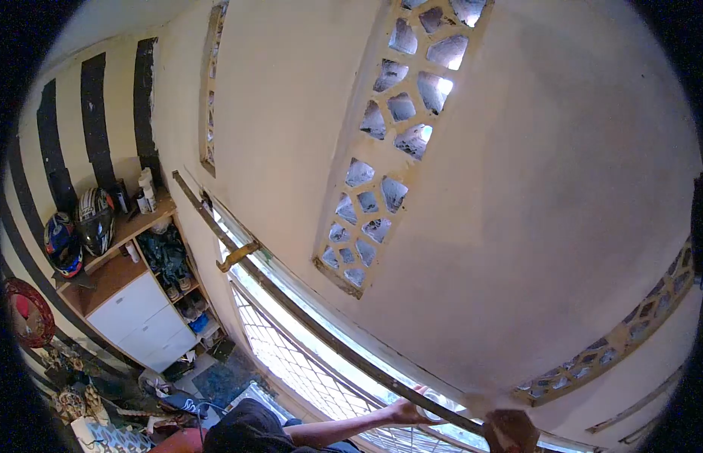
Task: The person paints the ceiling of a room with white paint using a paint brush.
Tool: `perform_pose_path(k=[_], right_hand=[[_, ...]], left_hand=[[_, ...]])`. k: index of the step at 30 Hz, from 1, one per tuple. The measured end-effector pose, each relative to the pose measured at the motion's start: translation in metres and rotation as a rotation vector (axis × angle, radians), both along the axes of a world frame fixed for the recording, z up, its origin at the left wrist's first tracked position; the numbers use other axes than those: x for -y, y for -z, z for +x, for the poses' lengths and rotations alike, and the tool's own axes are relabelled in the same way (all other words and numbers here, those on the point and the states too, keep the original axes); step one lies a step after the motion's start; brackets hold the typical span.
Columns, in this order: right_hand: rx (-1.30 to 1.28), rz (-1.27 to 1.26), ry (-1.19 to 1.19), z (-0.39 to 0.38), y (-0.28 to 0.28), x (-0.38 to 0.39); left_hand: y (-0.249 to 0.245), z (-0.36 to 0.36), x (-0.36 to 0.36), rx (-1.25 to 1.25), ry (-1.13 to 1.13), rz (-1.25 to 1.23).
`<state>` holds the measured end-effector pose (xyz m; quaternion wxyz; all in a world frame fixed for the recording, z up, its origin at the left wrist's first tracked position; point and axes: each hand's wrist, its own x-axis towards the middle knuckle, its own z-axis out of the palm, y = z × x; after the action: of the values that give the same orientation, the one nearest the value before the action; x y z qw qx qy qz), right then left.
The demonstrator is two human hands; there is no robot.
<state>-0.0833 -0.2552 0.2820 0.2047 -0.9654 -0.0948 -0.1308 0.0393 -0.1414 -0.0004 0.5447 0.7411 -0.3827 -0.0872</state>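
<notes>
Far off the left end of the rail (pixel 329 330) stands a shelf (pixel 114 272) with two helmets (pixel 80 230). The rail slants along the wall above the window (pixel 291 355), with a bracket (pixel 238 255) near its upper part. At its low end another person's hand (pixel 406 411) reaches up, holding what looks like a white roll (pixel 431 404) against it. Just right of that, my right hand (pixel 510 432) is curled in a fist on the rail; my left is out of sight. I judge we are steadying the rail in place, and next it needs a firm, level hold while it gets fixed
</notes>
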Motion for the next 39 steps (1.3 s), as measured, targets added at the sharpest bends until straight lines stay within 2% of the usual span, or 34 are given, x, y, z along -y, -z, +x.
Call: perform_pose_path(k=[1,2,4,5,6,7,8,9,10,11,12,13,14,16,17,20,24,26,27,29,30,34,35,36,37,38,39], right_hand=[[-0.076,0.018,-0.009,0.008,0.002,0.015],[-0.219,-0.32,0.177,0.019,0.0,0.032],[0.429,-0.135,0.121,-0.004,-0.046,-0.017],[0.58,-0.118,0.12,-0.005,-0.058,-0.023],[0.56,-0.081,0.219,-0.002,-0.065,-0.021],[0.4,0.008,0.477,0.004,-0.073,-0.008],[0.401,0.006,0.471,0.004,-0.083,-0.013],[0.526,-0.106,0.688,0.0,-0.098,-0.02],[1.091,-0.324,0.373,-0.009,-0.106,-0.047],[1.093,-0.323,0.367,-0.01,-0.102,-0.022],[1.167,-0.297,0.011,-0.011,-0.093,0.023],[1.202,-0.274,-0.171,-0.012,-0.09,0.024],[1.218,-0.26,-0.354,-0.01,-0.095,0.008],[0.595,0.08,0.147,-0.026,-0.089,-0.048],[0.592,0.081,0.15,-0.023,-0.087,-0.047],[0.375,0.044,0.012,-0.004,-0.069,-0.039],[0.354,0.104,0.21,0.001,-0.068,-0.021],[0.503,0.38,0.29,0.003,-0.069,-0.012],[0.503,0.382,0.299,0.002,-0.071,-0.012],[1.042,-0.181,0.203,0.002,-0.079,-0.014],[1.037,-0.182,0.21,0.0,-0.078,-0.012],[0.624,0.063,0.068,-0.013,-0.062,-0.002],[0.522,0.117,0.047,-0.02,-0.059,0.001],[0.424,0.167,0.048,-0.03,-0.057,0.003],[0.428,0.174,0.111,-0.027,-0.053,-0.012],[0.432,0.174,0.197,-0.013,-0.05,-0.03],[0.343,0.167,0.15,-0.007,-0.058,-0.031]], left_hand=[[0.0,0.001,0.002,0.033,0.012,0.001],[-0.015,0.001,-0.003,-0.008,0.048,0.094],[-0.021,0.003,-0.005,-0.043,0.08,0.185],[-0.011,0.002,-0.001,0.04,0.061,0.129],[0.001,0.0,0.003,0.123,0.041,0.074],[0.013,-0.003,0.007,0.122,0.037,0.074],[0.023,-0.005,0.014,0.227,-0.052,0.123],[0.027,-0.005,0.019,0.333,-0.143,0.17],[0.02,-0.005,0.017,0.332,-0.149,0.165],[0.002,-0.004,0.006,0.188,-0.1,0.064],[-0.016,-0.005,-0.006,0.045,-0.05,-0.034],[-0.03,-0.005,-0.014,-0.098,-0.001,-0.132],[-0.036,-0.005,-0.017,-0.099,-0.007,-0.132],[-0.043,-0.009,-0.017,-0.052,-0.046,0.006],[-0.037,-0.009,-0.014,-0.055,-0.043,0.007],[-0.019,-0.008,-0.004,-0.002,-0.108,-0.069],[-0.017,-0.007,0.0,0.041,-0.129,-0.149],[-0.022,-0.007,-0.003,0.061,-0.136,-0.185],[-0.033,-0.009,-0.008,0.087,-0.126,-0.273],[-0.031,-0.007,-0.007,0.101,-0.126,-0.248],[-0.03,-0.007,-0.007,0.117,-0.133,-0.225],[-0.036,-0.006,-0.014,0.109,-0.103,-0.146],[-0.04,-0.007,-0.019,0.036,-0.003,-0.23],[0.007,0.002,0.0,-0.01,0.029,-0.071],[0.004,0.002,-0.006,0.467,0.087,0.147],[-0.001,0.003,-0.011,1.272,-0.123,0.441],[-0.008,0.004,-0.017,1.798,-0.333,0.433]])
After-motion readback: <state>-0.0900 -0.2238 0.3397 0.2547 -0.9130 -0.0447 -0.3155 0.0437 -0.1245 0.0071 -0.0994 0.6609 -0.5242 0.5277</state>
